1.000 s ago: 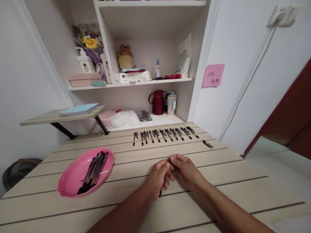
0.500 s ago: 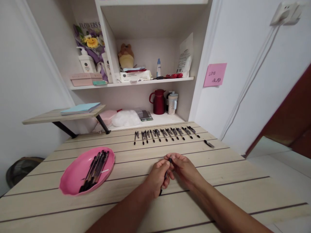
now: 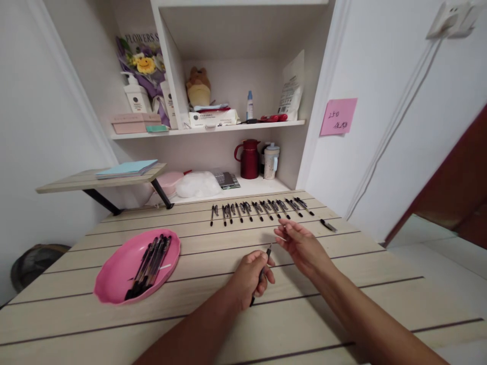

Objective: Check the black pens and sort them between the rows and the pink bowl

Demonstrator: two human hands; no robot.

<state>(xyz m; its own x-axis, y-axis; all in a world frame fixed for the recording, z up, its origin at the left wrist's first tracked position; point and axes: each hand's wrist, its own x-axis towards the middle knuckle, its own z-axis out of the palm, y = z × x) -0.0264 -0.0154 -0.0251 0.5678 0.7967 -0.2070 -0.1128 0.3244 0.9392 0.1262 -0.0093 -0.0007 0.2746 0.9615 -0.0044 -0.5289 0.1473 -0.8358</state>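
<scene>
My left hand (image 3: 253,279) is closed around a black pen (image 3: 262,274), its bare tip pointing up and away from me and its lower end showing below my palm. Just to the right and farther forward, my right hand (image 3: 300,247) is apart from the pen. Its thumb and forefinger are pinched together; anything between them is too small to make out. Beyond both hands lies a row of black pens (image 3: 261,211), with short dark pieces like pen caps among them. A short black and grey piece (image 3: 327,225) lies alone to the right of the row.
A pink scalloped dish (image 3: 110,284) at the left holds several black pens (image 3: 152,266) and a small white strip. Behind it stands a small raised shelf (image 3: 64,185) with blue paper (image 3: 127,169). A red jug (image 3: 249,159) and a cup (image 3: 271,162) stand in the cabinet.
My right hand has drawn away from the pen tip, moving forward and to the right. The tip now shows uncovered. My left hand keeps its hold in nearly the same place.
</scene>
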